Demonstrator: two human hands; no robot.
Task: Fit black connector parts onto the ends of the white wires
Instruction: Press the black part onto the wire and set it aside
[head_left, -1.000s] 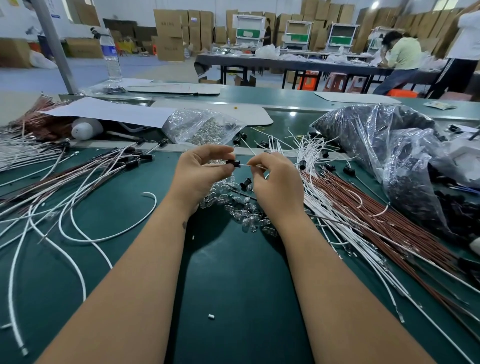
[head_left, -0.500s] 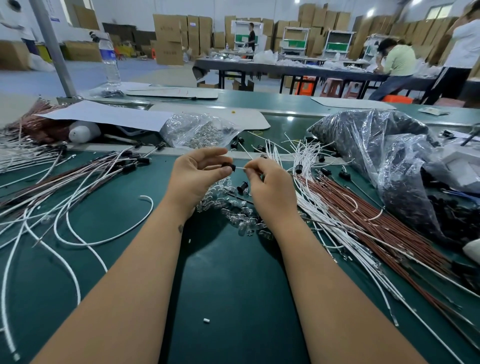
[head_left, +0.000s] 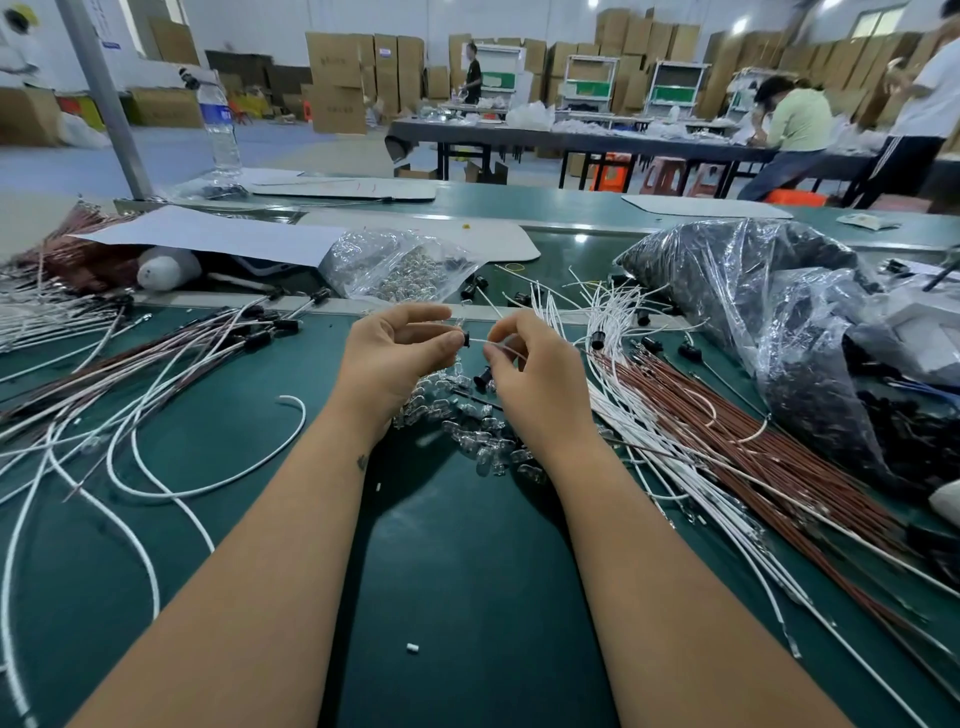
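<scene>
My left hand (head_left: 395, 353) pinches a small black connector part (head_left: 465, 339) between thumb and fingertips over the middle of the green table (head_left: 467, 571). My right hand (head_left: 535, 369) pinches a thin white wire (head_left: 485, 340) whose end meets that connector. Both hands hover just above a heap of small clear bulbs (head_left: 483, 441). A loose black connector (head_left: 483, 378) lies under my right fingers. Unfitted white wires (head_left: 613, 364) and brown wires (head_left: 727, 431) fan out on the right. Wires with black connectors on their ends (head_left: 249, 327) lie on the left.
A big clear bag of black parts (head_left: 769, 322) fills the right side. A smaller bag of clear bulbs (head_left: 400, 265) lies behind my hands beside white paper sheets (head_left: 218, 234). A water bottle (head_left: 221, 130) and a grey post (head_left: 104, 98) stand far left. People work at distant tables.
My hands stay close together with the connector and wire between them; the gap has barely changed. The view has shifted slightly.
</scene>
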